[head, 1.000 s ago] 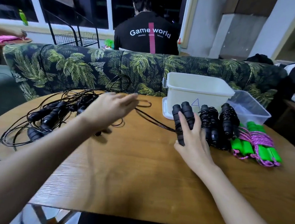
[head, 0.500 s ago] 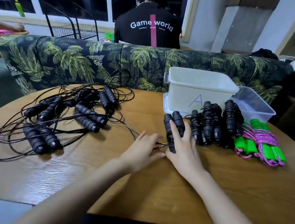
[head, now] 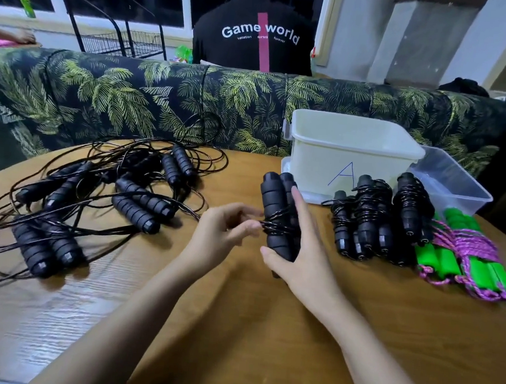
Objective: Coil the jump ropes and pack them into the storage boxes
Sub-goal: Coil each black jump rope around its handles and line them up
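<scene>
My right hand (head: 304,253) grips a pair of black foam jump-rope handles (head: 275,202) held side by side at the table's middle, with a few turns of black cord around them. My left hand (head: 221,234) pinches that cord just left of the handles. A tangle of loose black ropes (head: 94,197) with several handles lies at the left. Wound black ropes (head: 373,219) and green-handled ropes with pink cord (head: 467,260) lie at the right. Behind them stand a white box marked A (head: 348,157) and a clear box (head: 454,189).
The round wooden table (head: 235,326) has its near edge at the bottom. A palm-print sofa back (head: 131,100) runs along the far edge. A person in a black shirt (head: 255,37) sits beyond it, facing away. A wire rack (head: 121,42) stands far left.
My left hand has come back from the loose pile to the handles and taken the cord. The handle pair has shifted left, away from the wound ropes, and cord turns now sit around it.
</scene>
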